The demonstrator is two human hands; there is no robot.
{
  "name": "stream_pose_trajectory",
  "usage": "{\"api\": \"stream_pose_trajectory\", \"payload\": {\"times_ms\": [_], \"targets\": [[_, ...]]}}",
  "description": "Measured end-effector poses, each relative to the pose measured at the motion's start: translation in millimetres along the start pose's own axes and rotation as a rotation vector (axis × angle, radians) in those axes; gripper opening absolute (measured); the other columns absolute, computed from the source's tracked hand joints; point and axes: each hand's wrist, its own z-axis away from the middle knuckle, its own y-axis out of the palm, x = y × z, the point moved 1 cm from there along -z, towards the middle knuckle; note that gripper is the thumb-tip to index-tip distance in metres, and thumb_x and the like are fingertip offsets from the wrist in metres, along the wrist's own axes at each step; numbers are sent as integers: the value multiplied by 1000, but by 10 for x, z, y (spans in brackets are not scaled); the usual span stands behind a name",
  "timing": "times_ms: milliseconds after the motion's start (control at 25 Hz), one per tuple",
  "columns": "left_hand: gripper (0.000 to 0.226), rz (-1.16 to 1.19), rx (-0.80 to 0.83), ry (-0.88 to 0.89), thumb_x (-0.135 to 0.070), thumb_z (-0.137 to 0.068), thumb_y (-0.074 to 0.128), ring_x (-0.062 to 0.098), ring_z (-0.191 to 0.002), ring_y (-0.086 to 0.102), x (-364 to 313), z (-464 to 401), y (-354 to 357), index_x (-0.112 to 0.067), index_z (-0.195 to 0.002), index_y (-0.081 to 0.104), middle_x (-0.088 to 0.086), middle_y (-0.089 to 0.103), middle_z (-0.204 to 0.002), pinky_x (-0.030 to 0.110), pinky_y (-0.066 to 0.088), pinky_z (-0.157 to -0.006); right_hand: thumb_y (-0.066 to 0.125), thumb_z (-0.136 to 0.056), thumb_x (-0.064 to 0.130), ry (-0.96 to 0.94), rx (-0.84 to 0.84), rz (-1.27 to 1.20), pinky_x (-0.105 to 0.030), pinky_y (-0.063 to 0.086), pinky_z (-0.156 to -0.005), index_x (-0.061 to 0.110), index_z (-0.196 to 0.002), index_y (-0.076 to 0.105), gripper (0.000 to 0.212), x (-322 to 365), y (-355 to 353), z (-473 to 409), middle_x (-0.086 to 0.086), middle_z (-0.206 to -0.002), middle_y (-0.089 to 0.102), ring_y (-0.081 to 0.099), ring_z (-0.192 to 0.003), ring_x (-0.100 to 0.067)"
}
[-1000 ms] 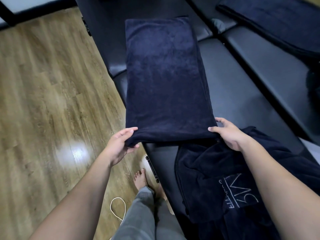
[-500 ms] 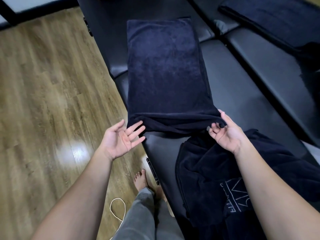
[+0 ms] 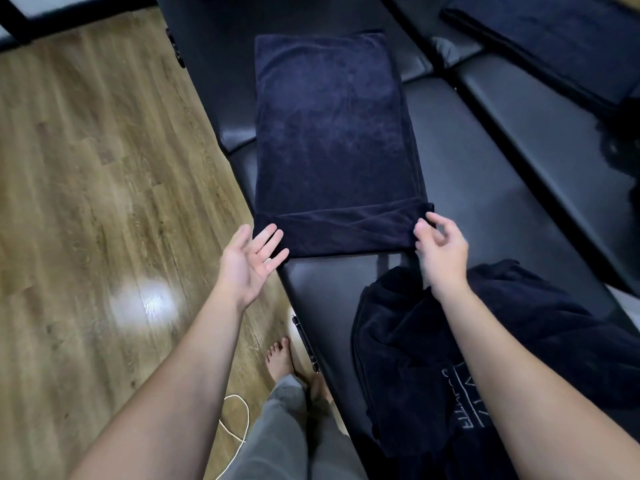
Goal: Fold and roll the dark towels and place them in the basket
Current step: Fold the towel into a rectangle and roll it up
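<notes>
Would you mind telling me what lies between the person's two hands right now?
In the head view, the rolled near end of the folded dark towel spans from the left hand to the right hand.

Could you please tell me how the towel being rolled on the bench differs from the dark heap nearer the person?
The towel being rolled lies flat and neatly folded, its near end turned over; the dark heap is crumpled. The heap shows pale lettering; the towel shows none. The left hand and right hand are at the towel's rolled end, not the heap. Both are dark navy and lie on the black bench.
</notes>
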Motion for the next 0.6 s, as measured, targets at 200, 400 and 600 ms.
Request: {"api": "stream_pose_trajectory", "payload": {"times_ms": [200,400,600], "targets": [[37,-1539,89,1001,-32,-95,60,22,-129,58,311,-35,159,-18,-129,63,0,67,-131,46,44,-109,76,-86,42,-835,247,1098,-41,46,-101,15,-128,65,52,-209,118,56,-5,-145,56,51,-134,-28],[66,-2241,160,831,-53,-103,37,23,-155,17,426,-322,281,-20,-159,27,-1,27,-165,48,3,-126,63,-93,47,-851,261,1426,-52,39,-101,18,-138,57,54,-202,286,-185,-7,-155,45,39,-143,-35],[55,-2205,120,1099,-50,-101,33,28,-132,49,439,-515,182,-22,-144,52,5,55,-143,49,22,-121,44,-103,38,-977,174,1375,-51,30,-101,15,-101,64,30,-229,316,-284,0,-123,66,51,-133,-28]]}}
